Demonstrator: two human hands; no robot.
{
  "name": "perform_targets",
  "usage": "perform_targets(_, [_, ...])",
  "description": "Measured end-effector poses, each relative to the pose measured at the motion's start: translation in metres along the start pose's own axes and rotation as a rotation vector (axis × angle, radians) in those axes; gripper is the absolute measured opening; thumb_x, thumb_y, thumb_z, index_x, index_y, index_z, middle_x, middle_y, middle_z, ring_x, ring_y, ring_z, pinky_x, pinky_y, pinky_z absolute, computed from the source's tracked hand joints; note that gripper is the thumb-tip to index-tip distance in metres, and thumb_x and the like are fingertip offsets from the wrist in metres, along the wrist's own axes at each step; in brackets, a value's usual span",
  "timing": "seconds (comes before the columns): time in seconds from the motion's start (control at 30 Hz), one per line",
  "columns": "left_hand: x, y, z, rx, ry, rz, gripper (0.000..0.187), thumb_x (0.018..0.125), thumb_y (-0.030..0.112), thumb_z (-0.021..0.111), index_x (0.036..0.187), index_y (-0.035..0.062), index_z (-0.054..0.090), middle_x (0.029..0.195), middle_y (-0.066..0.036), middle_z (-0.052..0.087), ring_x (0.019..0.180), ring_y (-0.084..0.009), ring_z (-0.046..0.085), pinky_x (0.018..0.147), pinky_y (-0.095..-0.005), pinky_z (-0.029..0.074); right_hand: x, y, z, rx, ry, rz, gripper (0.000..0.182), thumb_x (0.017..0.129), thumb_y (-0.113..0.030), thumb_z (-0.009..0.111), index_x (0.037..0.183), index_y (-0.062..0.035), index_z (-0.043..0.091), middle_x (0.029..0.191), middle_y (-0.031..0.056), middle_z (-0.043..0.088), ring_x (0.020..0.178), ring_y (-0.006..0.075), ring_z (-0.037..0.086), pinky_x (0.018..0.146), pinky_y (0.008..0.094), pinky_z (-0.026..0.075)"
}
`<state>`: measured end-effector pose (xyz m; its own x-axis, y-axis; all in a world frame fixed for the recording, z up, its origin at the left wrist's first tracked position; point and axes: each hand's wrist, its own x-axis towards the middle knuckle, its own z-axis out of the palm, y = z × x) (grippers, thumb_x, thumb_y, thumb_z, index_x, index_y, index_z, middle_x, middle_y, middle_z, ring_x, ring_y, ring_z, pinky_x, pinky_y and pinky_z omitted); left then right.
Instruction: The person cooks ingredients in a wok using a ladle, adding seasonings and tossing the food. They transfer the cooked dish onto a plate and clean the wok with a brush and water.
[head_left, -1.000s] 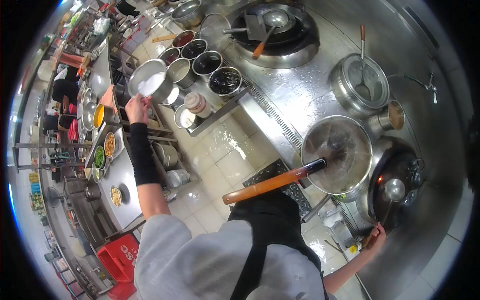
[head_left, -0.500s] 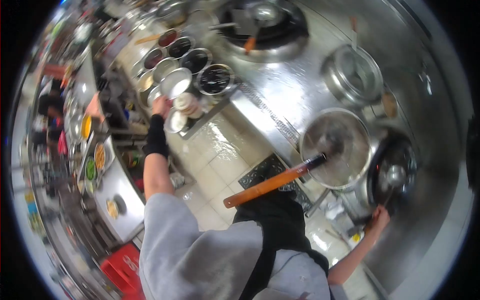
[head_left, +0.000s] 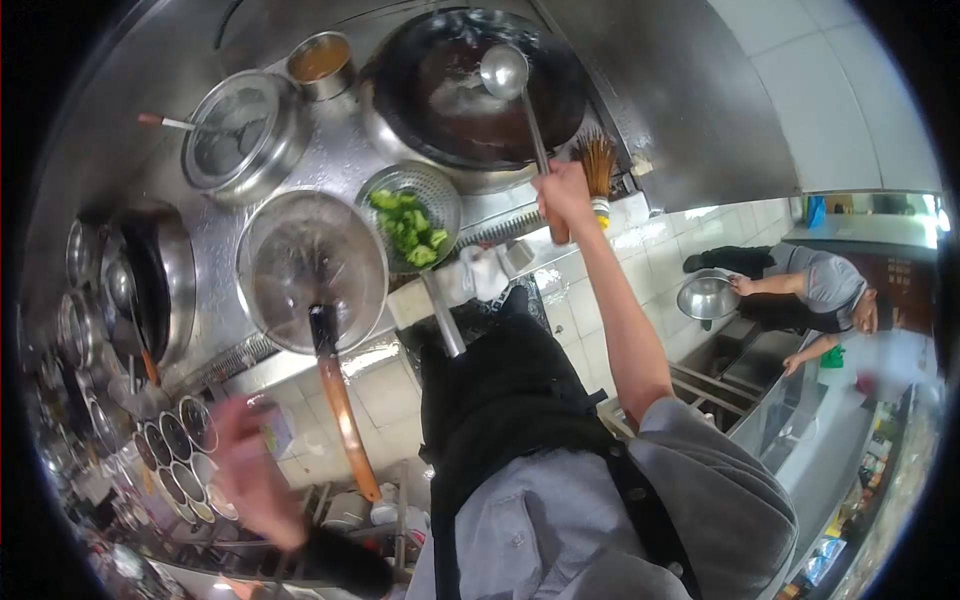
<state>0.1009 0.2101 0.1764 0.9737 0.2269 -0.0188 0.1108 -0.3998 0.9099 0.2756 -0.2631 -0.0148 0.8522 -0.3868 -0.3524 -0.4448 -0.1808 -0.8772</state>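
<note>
My right hand [head_left: 566,195] is closed round the handle of a metal ladle [head_left: 505,72], whose bowl is over the large dark wok [head_left: 400,95] at the top. My left hand [head_left: 250,465] is smeared by motion at the lower left, near the seasoning bowls [head_left: 183,440]; its fingers cannot be made out. Between the two hands, a steel wok [head_left: 262,275] with a wooden handle [head_left: 343,420] sits on the counter edge. Green vegetables [head_left: 408,228] lie in a perforated strainer [head_left: 447,195] below the dark wok.
A lidded-looking steel pot [head_left: 280,155] and a small pot of orange liquid [head_left: 320,65] stand at the back. A bamboo brush [head_left: 597,165] is beside my right hand. At the right, another person [head_left: 825,290] holds a metal bowl [head_left: 708,298]. A second burner wok [head_left: 150,285] is at left.
The view has swung to the right. My left hand has come away from the seasoning bowls and is blurred. The ladle in my right hand is now over the large dark wok.
</note>
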Motion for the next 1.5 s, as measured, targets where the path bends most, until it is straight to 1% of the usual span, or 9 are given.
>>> perform_targets(0.1, [-0.019, -0.003, 0.203, -0.539, -1.01, -0.268, 0.036, 0.105, 0.018, 0.054, 0.136, 0.0024, 0.06, 0.134, -0.011, 0.063, 0.116, -0.0201, 0.064, 0.101, -0.0337, 0.05, -0.039, -0.015, -0.04, -0.164, -0.021, 0.015, 0.006, 0.079, 0.0, 0.062, 0.077, 0.0051, 0.065, 0.058, 0.009, 0.06, 0.043, 0.017, 0.057, 0.042, 0.0331, 0.045])
perform_targets(0.23, [-0.106, -0.187, 0.439, -0.319, -1.378, -0.727, 0.041, 0.105, 0.021, 0.055, 0.142, 0.0028, 0.055, 0.132, -0.01, 0.063, 0.119, -0.0186, 0.06, 0.103, -0.0314, 0.047, -0.016, -0.017, -0.087, 0.219, -0.299, 0.229, 0.011, 0.082, 0.001, 0.061, 0.088, 0.0083, 0.066, 0.056, 0.0082, 0.057, 0.044, 0.0165, 0.056, 0.041, 0.0337, 0.046])
perform_targets(0.33, [-0.142, -0.285, 0.573, -0.687, -0.875, -1.347, 0.036, 0.104, 0.026, 0.055, 0.133, 0.0052, 0.06, 0.106, -0.007, 0.067, 0.094, -0.0171, 0.064, 0.085, -0.0296, 0.053, 0.034, 0.023, -0.072, 0.242, -0.309, 0.131, 0.017, 0.085, -0.002, 0.064, 0.099, 0.0083, 0.065, 0.06, 0.0077, 0.06, 0.046, 0.0143, 0.057, 0.041, 0.0343, 0.046])
perform_targets(0.5, [-0.127, -0.316, 0.755, -0.902, -0.38, -1.576, 0.038, 0.105, 0.029, 0.051, 0.131, 0.0021, 0.058, 0.097, -0.004, 0.062, 0.086, -0.015, 0.06, 0.076, -0.0288, 0.051, 0.027, 0.029, -0.118, -0.227, -0.118, -0.257, 0.031, 0.082, 0.001, 0.056, 0.111, 0.0127, 0.057, 0.063, 0.029, 0.057, 0.061, 0.0498, 0.06, 0.053, 0.0455, 0.049])
perform_targets(0.6, [-0.121, -0.323, 0.815, -1.03, -0.339, -1.6, 0.04, 0.106, 0.031, 0.049, 0.13, 0.0007, 0.059, 0.093, -0.003, 0.059, 0.082, -0.014, 0.057, 0.071, -0.0276, 0.048, 0.02, 0.004, -0.168, -0.14, -0.316, 0.054, 0.019, 0.091, 0.002, 0.059, 0.109, 0.005, 0.063, 0.062, 0.001, 0.056, 0.043, 0.0108, 0.054, 0.039, 0.0298, 0.043])
perform_targets(0.93, [-0.113, -0.344, 0.848, -1.197, -0.45, -1.653, 0.05, 0.107, 0.039, 0.043, 0.126, -0.0042, 0.059, 0.079, 0.0, 0.049, 0.066, -0.0106, 0.048, 0.057, -0.0238, 0.041, 0.078, 0.044, -0.143, -0.303, -0.155, -0.451, 0.023, 0.086, 0.002, 0.056, 0.108, 0.0036, 0.061, 0.059, 0.0098, 0.052, 0.044, 0.0151, 0.055, 0.045, 0.0339, 0.045])
perform_targets(1.1, [-0.109, -0.368, 0.846, -1.303, -0.637, -1.699, 0.056, 0.108, 0.043, 0.04, 0.124, -0.0066, 0.059, 0.072, 0.002, 0.044, 0.059, -0.0089, 0.044, 0.05, -0.0219, 0.037, 0.046, -0.018, -0.194, -0.165, -0.435, 0.192, 0.029, 0.09, 0.002, 0.056, 0.119, 0.0047, 0.063, 0.062, 0.0083, 0.057, 0.045, 0.0143, 0.056, 0.046, 0.034, 0.047])
perform_targets(1.33, [-0.126, -0.358, 0.766, -1.177, -1.249, -1.808, 0.064, 0.109, 0.049, 0.036, 0.121, -0.0099, 0.059, 0.063, 0.005, 0.037, 0.048, -0.0065, 0.038, 0.04, -0.0192, 0.032, 0.088, 0.025, -0.117, -0.063, -0.368, -0.008, 0.018, 0.09, -0.003, 0.06, 0.106, 0.0049, 0.064, 0.058, 0.0068, 0.057, 0.042, 0.0139, 0.055, 0.041, 0.0332, 0.046])
perform_targets(1.5, [-0.088, -0.188, 0.595, -0.54, -1.439, -1.108, 0.059, 0.107, 0.048, 0.046, 0.1, -0.0047, 0.073, 0.069, -0.001, 0.06, 0.055, -0.0075, 0.053, 0.049, -0.0216, 0.045, 0.039, -0.002, -0.156, -0.211, -0.289, -0.024, 0.018, 0.088, -0.002, 0.059, 0.105, 0.0049, 0.064, 0.059, 0.0089, 0.058, 0.043, 0.0159, 0.057, 0.042, 0.0344, 0.047])
